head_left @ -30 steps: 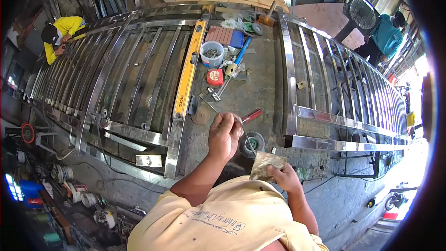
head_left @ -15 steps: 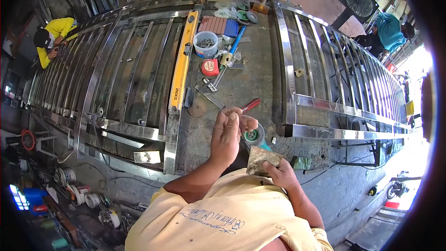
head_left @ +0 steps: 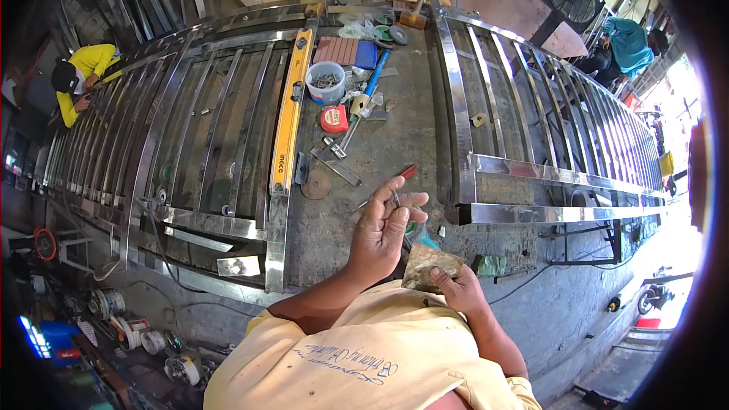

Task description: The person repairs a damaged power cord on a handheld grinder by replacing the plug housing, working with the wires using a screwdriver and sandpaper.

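My left hand (head_left: pixel 382 231) is raised over the bench, fingers partly curled. A thin dark thing shows between the fingers, too small to name. My right hand (head_left: pixel 460 288) grips a flat, stained, brownish square piece (head_left: pixel 427 264) by its edge, thumb on top, close to my shirt. Behind my left hand lies a tool with a red handle (head_left: pixel 408 171), partly hidden. A metal square (head_left: pixel 336 165) and a brown disc (head_left: pixel 316 184) lie farther off to the left. Part of a teal-and-green tool (head_left: pixel 427 240) shows between my hands.
Shiny metal barred frames (head_left: pixel 273 258) flank the bench. A yellow spirit level (head_left: pixel 292 118) rests on the left one. Between them are a tub of small metal parts (head_left: pixel 326 83), a red tape measure (head_left: pixel 333 118) and a hammer (head_left: pixel 364 102). Two people work at the far sides.
My left hand has turned and its fingers have spread apart somewhat, from a closer pinch. My right hand still holds the square piece. The view has shifted slightly.
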The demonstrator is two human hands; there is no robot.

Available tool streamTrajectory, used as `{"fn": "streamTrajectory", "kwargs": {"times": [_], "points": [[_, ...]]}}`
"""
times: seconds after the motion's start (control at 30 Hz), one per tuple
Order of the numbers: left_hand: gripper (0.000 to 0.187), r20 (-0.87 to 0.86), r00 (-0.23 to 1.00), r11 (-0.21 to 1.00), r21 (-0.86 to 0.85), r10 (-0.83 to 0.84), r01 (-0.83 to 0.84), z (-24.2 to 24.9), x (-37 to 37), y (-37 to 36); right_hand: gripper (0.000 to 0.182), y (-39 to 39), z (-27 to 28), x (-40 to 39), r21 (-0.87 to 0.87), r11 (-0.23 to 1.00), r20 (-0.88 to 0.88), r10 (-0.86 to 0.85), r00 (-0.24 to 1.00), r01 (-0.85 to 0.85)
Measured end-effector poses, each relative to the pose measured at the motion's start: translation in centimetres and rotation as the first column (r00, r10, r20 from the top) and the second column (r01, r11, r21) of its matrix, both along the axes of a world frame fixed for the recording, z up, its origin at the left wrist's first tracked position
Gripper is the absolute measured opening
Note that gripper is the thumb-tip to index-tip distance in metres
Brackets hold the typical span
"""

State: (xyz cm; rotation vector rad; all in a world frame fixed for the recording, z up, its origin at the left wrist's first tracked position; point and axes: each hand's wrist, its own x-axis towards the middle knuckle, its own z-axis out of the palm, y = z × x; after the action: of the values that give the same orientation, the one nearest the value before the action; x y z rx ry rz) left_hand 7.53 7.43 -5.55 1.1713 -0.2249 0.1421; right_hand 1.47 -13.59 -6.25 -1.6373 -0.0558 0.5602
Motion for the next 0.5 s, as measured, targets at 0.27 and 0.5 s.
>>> {"fn": "streamTrajectory", "kwargs": {"times": [0.27, 0.5], "points": [[0.042, 0.071, 0.997, 0.989, 0.15, 0.004, -0.014, 0.5, -0.3, 0.6, 0.032, -0.8, -1.1, -0.5, -0.001, 1.0, -0.062, 0.008, 0.998, -0.008], [0.038, 0.107, 0.994, 0.983, 0.182, 0.017, -0.036, 0.3, -0.2, 0.4, 0.033, -0.7, -1.4, -0.4, 0.006, 1.0, 0.015, -0.013, 1.0, 0.013]]}}
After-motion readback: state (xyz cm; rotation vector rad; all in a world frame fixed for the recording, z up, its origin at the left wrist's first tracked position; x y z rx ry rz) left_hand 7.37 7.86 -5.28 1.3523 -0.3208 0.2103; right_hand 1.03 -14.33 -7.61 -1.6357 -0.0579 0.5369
